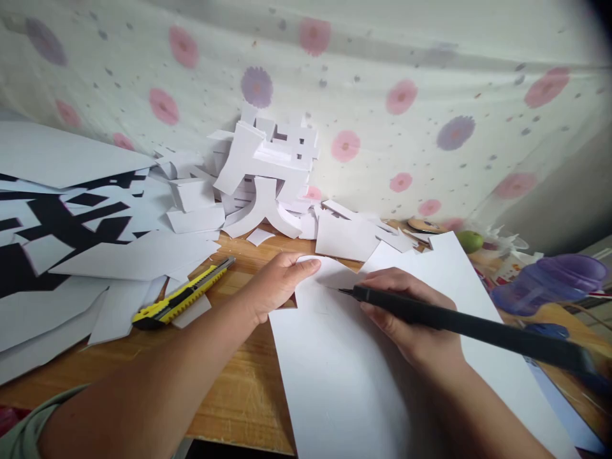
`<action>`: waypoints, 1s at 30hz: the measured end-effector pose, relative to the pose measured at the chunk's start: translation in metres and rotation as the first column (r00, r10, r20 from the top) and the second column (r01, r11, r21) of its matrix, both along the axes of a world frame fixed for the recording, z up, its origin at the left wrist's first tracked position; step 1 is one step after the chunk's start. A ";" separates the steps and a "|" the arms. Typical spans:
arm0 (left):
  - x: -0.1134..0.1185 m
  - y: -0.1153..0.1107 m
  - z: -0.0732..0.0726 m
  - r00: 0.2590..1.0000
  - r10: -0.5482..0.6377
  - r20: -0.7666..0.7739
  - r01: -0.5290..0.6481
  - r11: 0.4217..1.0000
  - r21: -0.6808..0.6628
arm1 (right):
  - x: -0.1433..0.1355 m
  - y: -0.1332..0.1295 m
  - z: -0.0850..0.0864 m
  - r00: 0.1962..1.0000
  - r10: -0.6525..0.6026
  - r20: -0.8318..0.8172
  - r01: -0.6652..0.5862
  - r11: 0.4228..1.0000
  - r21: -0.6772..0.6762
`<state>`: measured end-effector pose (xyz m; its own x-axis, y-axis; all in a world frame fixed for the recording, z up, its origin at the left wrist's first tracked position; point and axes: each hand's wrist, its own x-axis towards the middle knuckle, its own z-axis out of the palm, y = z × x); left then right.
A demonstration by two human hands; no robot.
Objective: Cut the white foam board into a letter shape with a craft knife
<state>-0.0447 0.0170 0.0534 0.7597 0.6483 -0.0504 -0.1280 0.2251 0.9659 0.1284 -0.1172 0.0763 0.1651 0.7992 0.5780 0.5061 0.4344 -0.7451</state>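
Observation:
My right hand (415,312) is closed around a black pen-shaped tool (449,322) with a thin dark tip. The tip touches or hovers just over a white foam-like sheet (335,357); I cannot tell which. A faint line shows on the sheet near the tip. My left hand (282,280) grips the sheet's far left edge, thumb on top and the other fingers mostly hidden. The sheet lies over the wooden table (243,363), its left edge notched near my left wrist. Under it to the right rests another large white sheet (449,261).
A yellow utility knife (184,296) lies left of my left arm. White cut-out shapes (268,159) are piled against the flowered curtain (363,70). White and black scraps (95,217) cover the left side. At right stand a purple cup (545,284) and a green fruit (469,241).

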 end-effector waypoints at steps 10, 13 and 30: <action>-0.001 -0.002 0.003 1.000 -0.002 -0.004 0.002 1.000 0.018 | 0.002 0.004 0.002 1.000 0.001 -0.015 -0.003 0.997 -0.079; -0.001 -0.002 0.003 1.000 -0.001 0.001 0.001 1.000 0.015 | 0.006 0.004 0.003 0.998 0.045 0.033 -0.042 0.996 -0.082; -0.002 -0.001 -0.001 1.000 0.001 -0.023 0.000 0.999 0.046 | 0.009 0.003 -0.001 0.993 0.041 0.106 -0.041 0.999 -0.005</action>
